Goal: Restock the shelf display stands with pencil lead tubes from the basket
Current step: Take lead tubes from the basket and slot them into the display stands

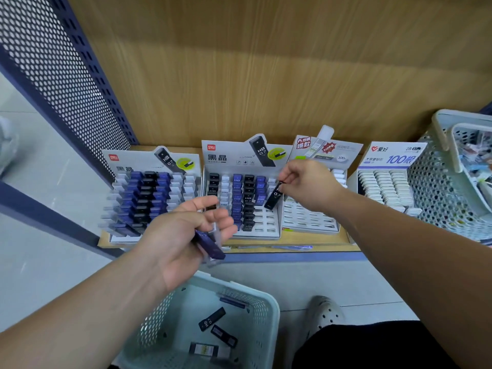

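Observation:
My right hand [306, 185] pinches a black lead tube [274, 196] marked 0.7 by its top end, hanging just above the right columns of the middle display stand [241, 155]. My left hand [183, 235] holds a small bunch of tubes in front of the stands; a blue tube [209, 245] and a clear one show between the fingers. The pale green basket [255, 310] sits on the floor below my left hand with several black tubes [211, 318] in it. The left display stand [149, 166] holds blue, black and white tubes.
Two more stands stand to the right: one with white tubes [308, 217] behind my right hand, another marked 100 [386, 182]. A second green basket [452, 177] with mixed goods sits at the shelf's right end. A perforated blue panel [61, 75] borders the left. My shoe [323, 312] is on the floor.

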A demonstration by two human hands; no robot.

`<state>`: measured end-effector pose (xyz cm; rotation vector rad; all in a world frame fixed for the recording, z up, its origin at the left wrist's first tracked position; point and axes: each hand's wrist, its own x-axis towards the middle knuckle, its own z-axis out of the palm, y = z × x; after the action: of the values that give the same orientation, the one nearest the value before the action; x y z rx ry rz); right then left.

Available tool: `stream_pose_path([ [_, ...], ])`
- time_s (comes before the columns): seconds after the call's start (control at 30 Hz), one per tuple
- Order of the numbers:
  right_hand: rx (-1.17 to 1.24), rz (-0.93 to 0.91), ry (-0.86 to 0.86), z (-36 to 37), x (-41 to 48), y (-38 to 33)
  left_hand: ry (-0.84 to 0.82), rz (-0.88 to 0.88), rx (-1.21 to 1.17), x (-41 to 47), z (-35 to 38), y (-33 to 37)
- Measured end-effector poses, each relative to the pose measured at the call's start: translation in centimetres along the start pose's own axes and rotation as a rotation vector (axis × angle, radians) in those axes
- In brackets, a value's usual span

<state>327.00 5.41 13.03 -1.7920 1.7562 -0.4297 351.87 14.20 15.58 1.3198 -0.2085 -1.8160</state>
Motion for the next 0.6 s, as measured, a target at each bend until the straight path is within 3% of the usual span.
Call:
stream_pose_path([
  [0.27, 0.445, 0.083, -0.44, 1.1, -2.9, -7.1, 0.004, 0.173, -0.064, 1.0, 0.3, 0.4],
  [0.6, 0.475, 0.04, -0.482, 3.0, -5.6, -10.1, -0.147, 0.326, -0.047, -0.2, 1.0, 0.9],
])
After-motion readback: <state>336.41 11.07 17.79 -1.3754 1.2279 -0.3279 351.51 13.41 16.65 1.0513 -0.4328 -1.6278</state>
